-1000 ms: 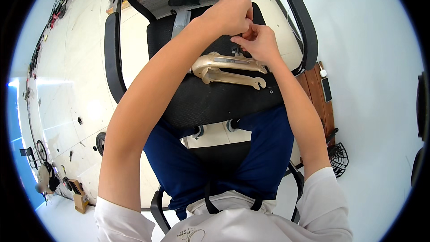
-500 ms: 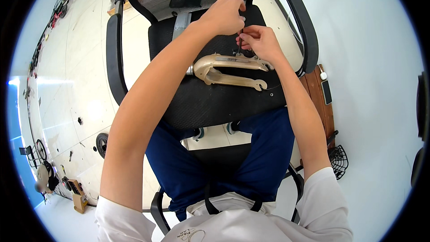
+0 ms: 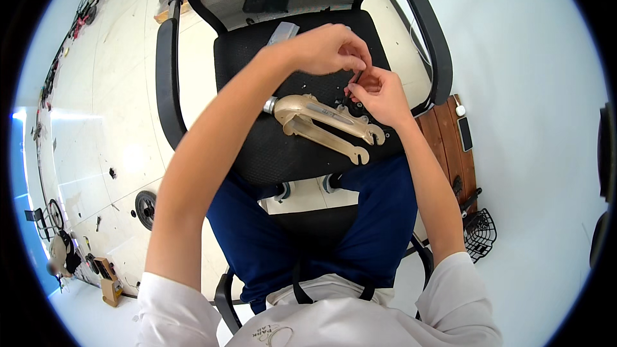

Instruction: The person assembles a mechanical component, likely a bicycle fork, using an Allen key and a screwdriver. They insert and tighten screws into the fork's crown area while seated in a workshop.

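Observation:
A gold bicycle fork point(image 3: 321, 115) lies on the black seat of an office chair point(image 3: 257, 141), its two dropout ends pointing to the near right. Just beyond its upper leg, my right hand point(image 3: 384, 95) pinches a thin dark rod point(image 3: 356, 79); whether it is a tool or a part of the fork I cannot tell. My left hand point(image 3: 331, 50) reaches over from the left, its thumb and fingers closed at the rod's upper end. Small dark fittings point(image 3: 352, 108) sit by the upper fork leg beneath my right hand, partly hidden.
Behind my left wrist is a grey box-shaped object point(image 3: 283, 32). Armrests point(image 3: 427, 42) flank the seat. To the right stands a wooden bench point(image 3: 443, 135) with a phone point(image 3: 464, 133) on it, and a black wire basket point(image 3: 481, 234). A wheel point(image 3: 145, 209) lies on the left floor.
The fork has turned, its dropout ends swinging nearer to me. Both hands have come nearer and slightly right, and the rod has tilted from upright to slanting.

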A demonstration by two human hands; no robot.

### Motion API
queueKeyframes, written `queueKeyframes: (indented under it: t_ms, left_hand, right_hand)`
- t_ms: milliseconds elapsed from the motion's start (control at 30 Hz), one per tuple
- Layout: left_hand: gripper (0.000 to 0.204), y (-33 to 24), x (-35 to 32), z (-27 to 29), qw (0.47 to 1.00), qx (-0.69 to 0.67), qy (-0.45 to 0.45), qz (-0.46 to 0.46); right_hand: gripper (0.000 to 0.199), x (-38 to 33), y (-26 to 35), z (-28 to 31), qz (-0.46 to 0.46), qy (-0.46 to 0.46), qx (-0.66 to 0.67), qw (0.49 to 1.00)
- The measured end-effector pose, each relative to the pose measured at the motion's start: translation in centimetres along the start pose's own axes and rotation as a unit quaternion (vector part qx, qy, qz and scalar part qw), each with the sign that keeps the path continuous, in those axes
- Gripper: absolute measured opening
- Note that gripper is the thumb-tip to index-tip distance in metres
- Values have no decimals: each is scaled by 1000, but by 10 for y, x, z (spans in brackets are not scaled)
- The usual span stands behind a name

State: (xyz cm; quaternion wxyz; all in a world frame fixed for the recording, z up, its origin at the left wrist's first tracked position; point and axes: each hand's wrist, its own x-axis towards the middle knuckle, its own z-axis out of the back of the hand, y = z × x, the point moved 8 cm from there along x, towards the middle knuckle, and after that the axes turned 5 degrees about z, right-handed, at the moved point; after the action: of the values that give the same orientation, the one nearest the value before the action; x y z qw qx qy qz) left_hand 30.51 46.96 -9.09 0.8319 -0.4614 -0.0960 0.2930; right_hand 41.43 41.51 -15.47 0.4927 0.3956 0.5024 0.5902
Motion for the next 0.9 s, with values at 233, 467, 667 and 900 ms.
queueKeyframes:
  t_ms: [233,467,667,900]
  left_hand:
    - [66,31,-96,-70,972,138,-153,115]
    - [29,1,-153,-89,932,218,-272,104]
    - [31,-19,-190,-93,928,216,-297,55]
    - [37,-33,-250,-106,936,200,-284,55]
  right_hand:
    - [11,-19,44,-4,29,18,-59,998]
    - [16,-52,133,-44,103,101,-265,954]
    - [10,-88,186,-83,276,230,-421,833]
    - [22,-172,218,-131,497,278,-517,639]
